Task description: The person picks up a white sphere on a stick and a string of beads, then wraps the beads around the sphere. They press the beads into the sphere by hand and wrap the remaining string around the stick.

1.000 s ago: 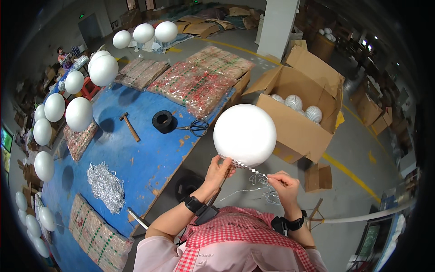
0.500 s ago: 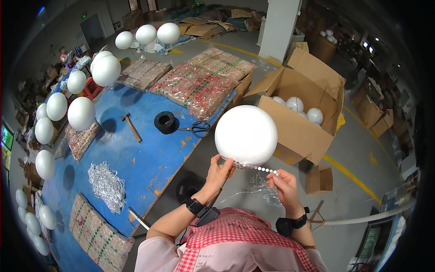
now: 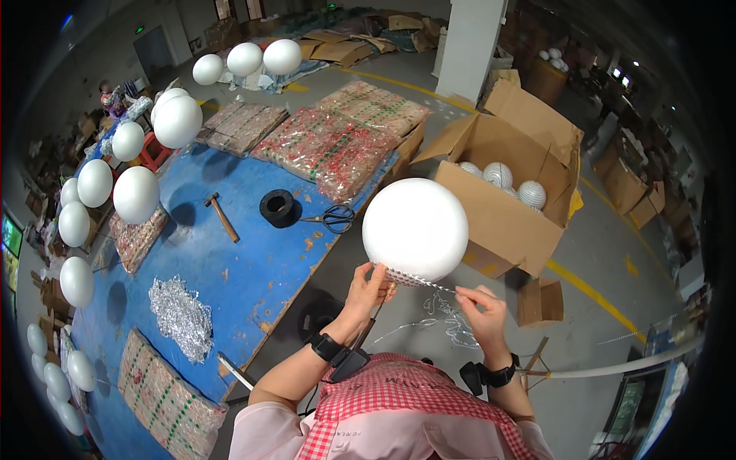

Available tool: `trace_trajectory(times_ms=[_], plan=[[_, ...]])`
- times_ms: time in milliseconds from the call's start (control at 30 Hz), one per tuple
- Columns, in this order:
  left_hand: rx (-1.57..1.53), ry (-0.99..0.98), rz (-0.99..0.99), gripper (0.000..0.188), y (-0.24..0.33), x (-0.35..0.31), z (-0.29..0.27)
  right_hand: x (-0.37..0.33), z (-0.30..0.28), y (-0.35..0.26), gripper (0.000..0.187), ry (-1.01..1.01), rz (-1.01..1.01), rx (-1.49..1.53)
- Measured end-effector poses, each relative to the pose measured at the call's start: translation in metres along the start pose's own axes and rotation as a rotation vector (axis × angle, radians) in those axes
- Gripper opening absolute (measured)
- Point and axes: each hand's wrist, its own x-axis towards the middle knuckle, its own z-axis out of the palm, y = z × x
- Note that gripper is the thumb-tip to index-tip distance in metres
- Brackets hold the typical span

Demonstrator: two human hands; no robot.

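Observation:
In front of me is a large smooth white ball [image 3: 415,228]. My left hand [image 3: 368,290] is closed at its lower left edge, thumb and fingers against the surface. A thin dark rod shows beneath that hand; where it meets the ball is hidden. Rows of a silvery bead string [image 3: 405,277] wrap the ball's underside. My right hand [image 3: 483,310] pinches this string to the right of the ball, and the stretch between hand and ball is taut. More silvery string [image 3: 452,330] hangs in loose loops below, between my hands.
On the blue table [image 3: 253,261] lie a hammer [image 3: 222,217], a black tape roll [image 3: 280,208], scissors [image 3: 336,218], a silvery string heap [image 3: 180,318] and wrapped packs [image 3: 330,138]. White balls [image 3: 138,195] stand along its left. A carton [image 3: 498,215] at right holds silver-striped balls [image 3: 498,175].
My right hand has turned and shifted slightly right, drawing the string straight. The ball has turned a little, with more bead rows showing along its lower edge.

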Motion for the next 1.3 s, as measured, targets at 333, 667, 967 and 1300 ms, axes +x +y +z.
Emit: trace_trajectory(times_ms=[333, 667, 967, 1300], plan=[[-0.071, -0.037, -0.07, 0.061, -0.004, 0.008, -0.008, 0.006, 0.023, 0.026, 0.005, -0.039, -0.097, -0.181], [0.131, 0.002, 0.077, 0.083, -0.006, 0.007, -0.001, 0.007, 0.018, 0.024, 0.015, -0.232, 0.283, 0.651], [0.034, -0.011, 0.003, 0.063, -0.009, 0.011, -0.004, 0.006, 0.008, -0.005, 0.004, -0.094, 0.116, 0.337], [0.025, 0.018, -0.007, 0.068, 0.003, 0.002, 0.003, 0.004, 0.012, 0.019, 0.007, -0.107, -0.073, -0.455]])
